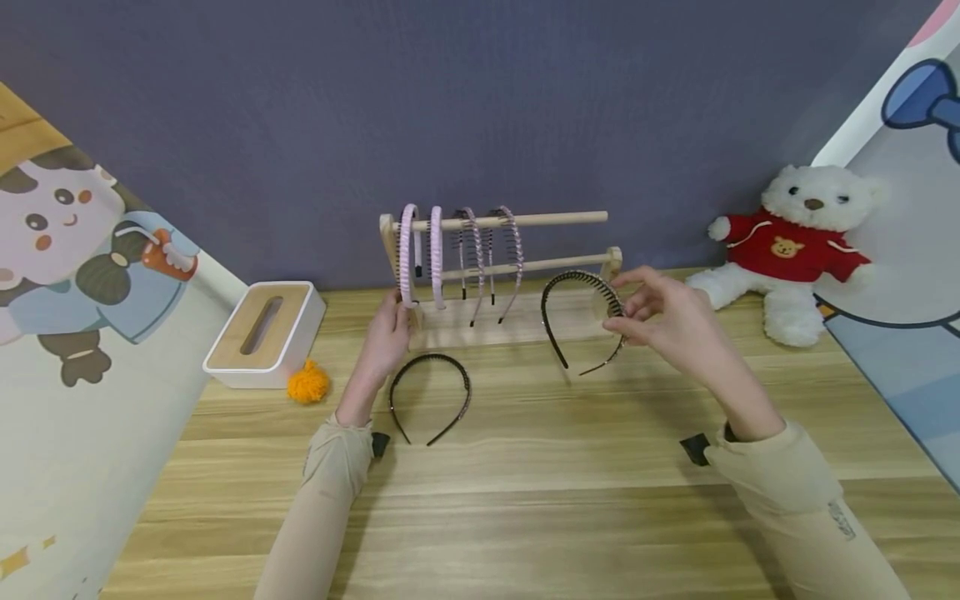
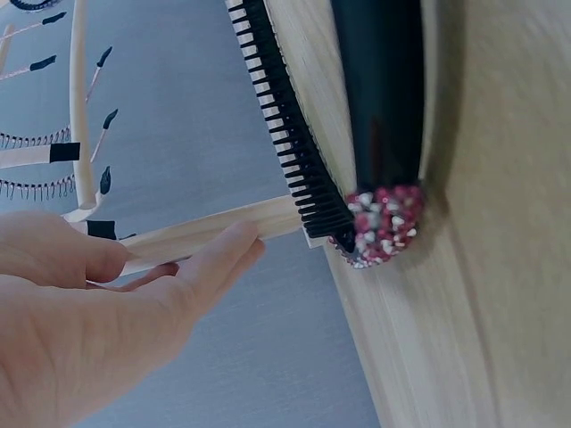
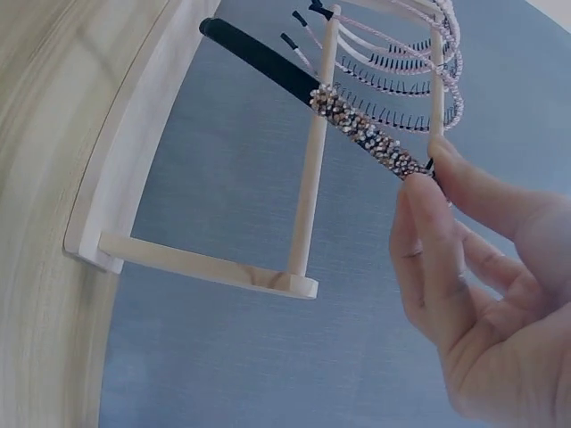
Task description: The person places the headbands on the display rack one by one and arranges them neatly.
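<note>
My left hand grips the left upright of a wooden headband rack, as the left wrist view also shows. Between thumb and fingers, my right hand pinches one side of a black toothed headband with a bead-covered band. It is held up in front of the rack's right end, its ends pointing down. Another black headband, with pink and clear stones, lies on the table below my left hand. On the rack's upper rod hang two pink wrapped headbands and two thin toothed headbands.
A white tissue box with a wooden lid stands at the left, an orange pompom beside it. A white teddy bear in a red sweater sits at the right. Behind the rack rises a dark wall.
</note>
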Available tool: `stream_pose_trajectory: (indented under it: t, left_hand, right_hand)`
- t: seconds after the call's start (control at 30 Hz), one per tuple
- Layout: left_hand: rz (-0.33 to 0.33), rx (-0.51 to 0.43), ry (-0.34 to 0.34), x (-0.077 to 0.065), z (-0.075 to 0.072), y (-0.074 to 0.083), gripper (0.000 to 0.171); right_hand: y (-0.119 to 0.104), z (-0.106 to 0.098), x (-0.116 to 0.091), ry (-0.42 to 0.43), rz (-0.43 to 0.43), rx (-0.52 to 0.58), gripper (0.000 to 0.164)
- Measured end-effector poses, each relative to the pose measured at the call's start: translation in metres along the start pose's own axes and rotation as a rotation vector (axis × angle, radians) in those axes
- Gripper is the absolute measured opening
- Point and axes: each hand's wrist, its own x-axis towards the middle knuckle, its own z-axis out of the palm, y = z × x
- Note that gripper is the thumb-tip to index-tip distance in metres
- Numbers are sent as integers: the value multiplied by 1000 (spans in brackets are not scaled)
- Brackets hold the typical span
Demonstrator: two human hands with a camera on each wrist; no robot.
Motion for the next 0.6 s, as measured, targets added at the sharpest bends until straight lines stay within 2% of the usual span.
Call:
stream_pose_trajectory:
  t: [0.3, 0.6]
  left_hand:
    - [5, -5, 4, 0, 0, 1, 39]
    - [-6, -2, 3, 0, 0, 1, 39]
  right_hand:
    - [-5, -2, -3, 72, 2, 82, 45]
    - [-9, -7, -6, 124, 11, 85, 36]
